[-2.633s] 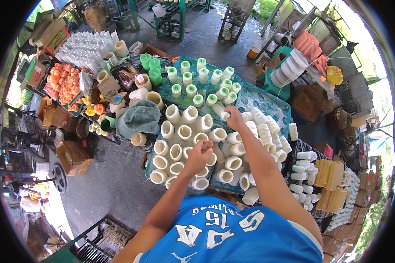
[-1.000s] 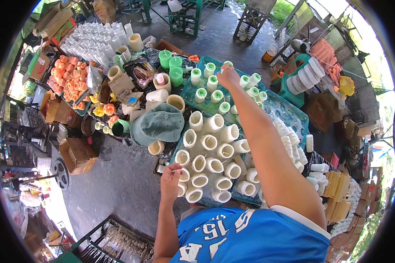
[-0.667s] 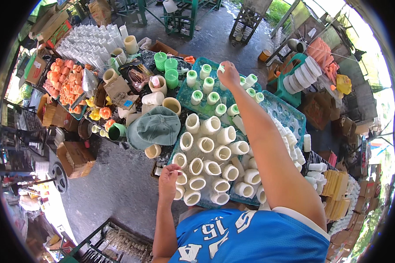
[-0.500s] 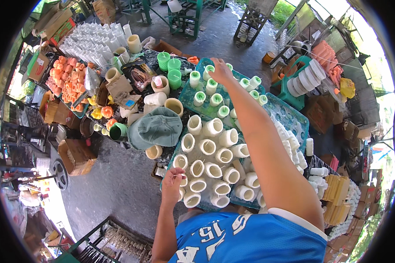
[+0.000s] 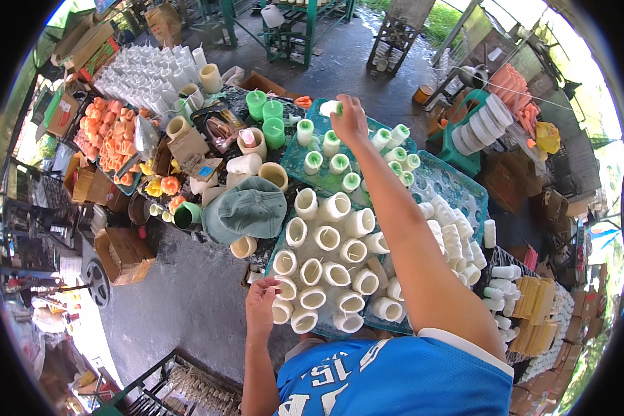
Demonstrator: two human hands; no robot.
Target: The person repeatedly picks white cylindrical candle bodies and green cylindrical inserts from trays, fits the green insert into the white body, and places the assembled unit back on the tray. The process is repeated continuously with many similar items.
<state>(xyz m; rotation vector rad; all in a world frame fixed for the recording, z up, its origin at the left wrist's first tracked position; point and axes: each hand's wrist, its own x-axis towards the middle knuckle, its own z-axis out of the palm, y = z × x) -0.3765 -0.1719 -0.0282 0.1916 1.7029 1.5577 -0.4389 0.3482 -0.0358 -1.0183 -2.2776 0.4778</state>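
My right hand (image 5: 350,119) reaches to the far side of a teal tray (image 5: 295,161). Its fingers are closed round a white candle with a green top (image 5: 331,108), which tilts sideways. Other green-topped candles (image 5: 313,163) stand upright around it. My left hand (image 5: 262,299) is by the near left edge of another teal tray, beside hollow white wax cups (image 5: 312,271) with wicks. Its fingertips are pinched together; anything between them is too small to make out. My right forearm hides part of both trays.
A grey-green cap (image 5: 246,209) lies left of the cups. Beyond it stand green candles (image 5: 273,133), cream wax tubes (image 5: 274,176), orange wax pieces (image 5: 111,135) and rows of white candles (image 5: 149,78). White twisted candles (image 5: 457,239) lie to the right, near a teal chair stacked with white discs (image 5: 484,123).
My right hand has closed on a green-topped candle at the far end and tipped it sideways. The left hand has shifted slightly left and down.
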